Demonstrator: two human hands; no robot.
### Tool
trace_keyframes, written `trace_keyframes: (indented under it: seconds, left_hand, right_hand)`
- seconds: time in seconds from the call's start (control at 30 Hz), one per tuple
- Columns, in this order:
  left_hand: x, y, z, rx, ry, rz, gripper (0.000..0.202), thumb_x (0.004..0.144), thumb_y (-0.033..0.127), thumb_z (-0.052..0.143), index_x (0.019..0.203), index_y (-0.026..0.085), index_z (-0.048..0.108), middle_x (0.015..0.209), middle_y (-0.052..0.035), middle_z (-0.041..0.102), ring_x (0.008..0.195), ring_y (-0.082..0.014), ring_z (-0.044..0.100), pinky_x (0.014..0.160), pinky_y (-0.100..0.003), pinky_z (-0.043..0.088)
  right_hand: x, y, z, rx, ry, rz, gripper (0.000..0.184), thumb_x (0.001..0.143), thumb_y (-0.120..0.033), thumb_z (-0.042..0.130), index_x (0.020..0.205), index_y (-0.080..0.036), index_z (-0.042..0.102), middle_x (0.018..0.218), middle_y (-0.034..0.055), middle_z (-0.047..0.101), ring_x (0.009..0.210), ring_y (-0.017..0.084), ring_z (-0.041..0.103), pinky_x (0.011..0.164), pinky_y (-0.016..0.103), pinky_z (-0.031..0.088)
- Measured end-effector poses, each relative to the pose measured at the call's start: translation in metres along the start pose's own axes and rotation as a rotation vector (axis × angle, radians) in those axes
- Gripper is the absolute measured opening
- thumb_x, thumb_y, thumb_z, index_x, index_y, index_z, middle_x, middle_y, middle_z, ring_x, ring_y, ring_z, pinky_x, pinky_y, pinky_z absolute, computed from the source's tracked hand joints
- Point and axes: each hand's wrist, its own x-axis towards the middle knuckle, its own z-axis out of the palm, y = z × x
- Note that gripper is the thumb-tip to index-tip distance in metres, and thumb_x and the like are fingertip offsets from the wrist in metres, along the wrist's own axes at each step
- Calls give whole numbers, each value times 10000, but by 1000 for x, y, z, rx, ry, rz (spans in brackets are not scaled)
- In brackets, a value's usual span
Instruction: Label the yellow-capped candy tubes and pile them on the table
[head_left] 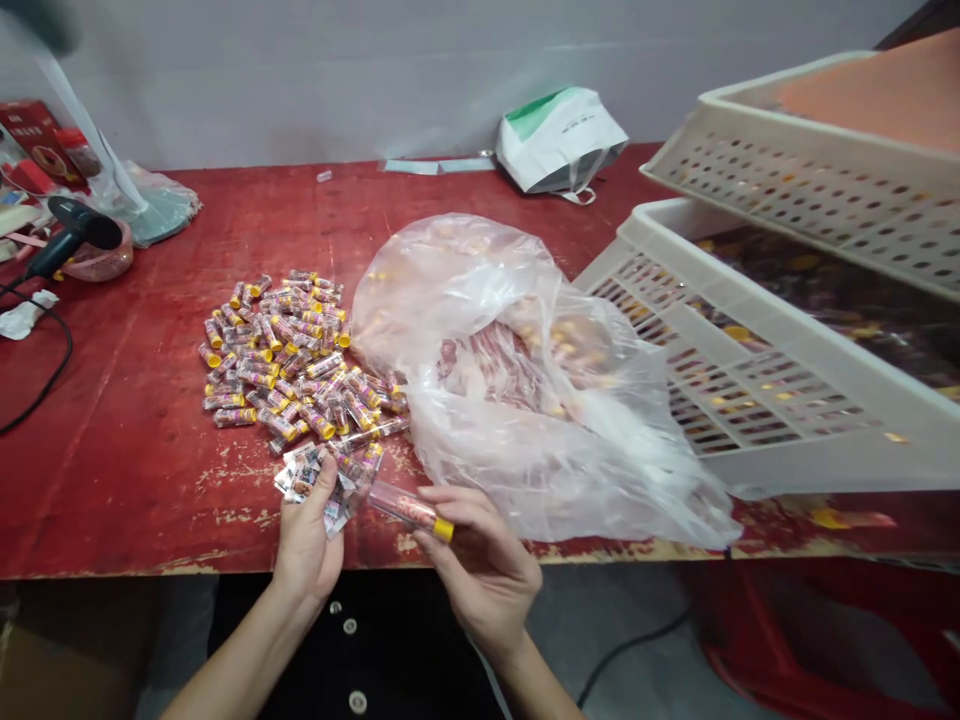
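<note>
My left hand grips a bunch of flat printed wrappers or labels at the table's front edge. My right hand holds a small clear tube with a yellow cap and a red printed band, its capped end pointing right. Just beyond my hands lies a heap of several similar yellow-capped tubes on the red wooden table. To the right of the heap, close to my right hand, sits a crumpled clear plastic bag with reddish items inside.
Two stacked white perforated plastic crates stand tilted at the right, over the table's edge. A white-and-green bag sits at the back. A black hair dryer or heat gun, a tape roll and a black cable lie at the left.
</note>
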Motion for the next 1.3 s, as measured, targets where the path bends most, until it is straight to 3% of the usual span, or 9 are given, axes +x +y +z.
trace_keyframes:
  seconds: [0.2,0.33,0.43,0.63,0.77,0.9,1.07,1.13,1.3]
  left_hand:
    - [-2,-3,0,27,-3,10,378,629,217,859,975,187,709,995,-49,744,939,-185,688,860,-314,541]
    - [-2,0,0,88,24,144,443,557,223,892,958,187,708,919,-14,739,845,-148,683,831,-292,530]
    - [0,2,-1,107,44,213,477,509,213,909,943,181,713,921,-15,742,867,-146,679,853,-272,509]
    - [-1,1,-5,99,-78,65,407,602,217,869,973,187,705,954,-27,742,862,-148,680,807,-280,527]
    - [-1,1,-7,100,-99,23,377,636,211,849,981,188,700,971,-39,744,889,-174,692,823,-307,536]
    - [0,2,-10,106,-117,-14,356,608,187,862,926,171,702,893,-41,748,876,-189,700,830,-310,535]
    - [2,2,-15,105,-155,-86,307,622,174,856,889,165,703,895,-33,752,838,-145,691,849,-274,524]
    - [2,2,-15,84,-157,-87,329,618,184,860,907,180,702,903,-26,754,829,-143,692,853,-281,527]
    - [-4,2,-15,78,-130,-96,386,580,209,883,922,189,706,903,-25,755,840,-157,696,862,-302,530]
  right_hand:
    - [3,3,0,-53,-14,-51,434,762,28,678,1106,-235,652,1035,81,696,974,215,667,796,368,589]
    - [4,-4,-1,-231,-59,-182,502,746,52,681,1151,-243,662,1085,92,699,968,219,692,799,360,611]
    - [2,-7,-1,-174,-54,-141,467,755,43,678,1128,-236,653,1059,95,700,952,214,691,754,344,621]
    - [2,-1,-2,-176,-58,-125,445,770,35,672,1134,-220,648,1059,102,699,973,223,684,799,377,605]
    - [2,-5,-9,-223,-236,-183,511,801,45,607,1237,-220,634,1175,122,671,1040,233,674,837,364,592]
    - [4,-12,-13,-177,-342,-107,540,824,51,548,1265,-253,622,1148,101,674,1035,214,671,826,342,587]
    - [7,-16,-8,-220,-545,-58,587,867,-17,510,1425,-197,478,1516,165,403,1358,294,466,1063,458,474]
    - [5,-13,-4,-196,-599,-69,633,884,2,456,1482,-192,386,1545,152,370,1412,279,397,1125,475,409]
    - [-5,1,12,-175,-445,-58,645,896,13,421,1499,-207,353,1533,126,402,1425,269,376,1138,519,385]
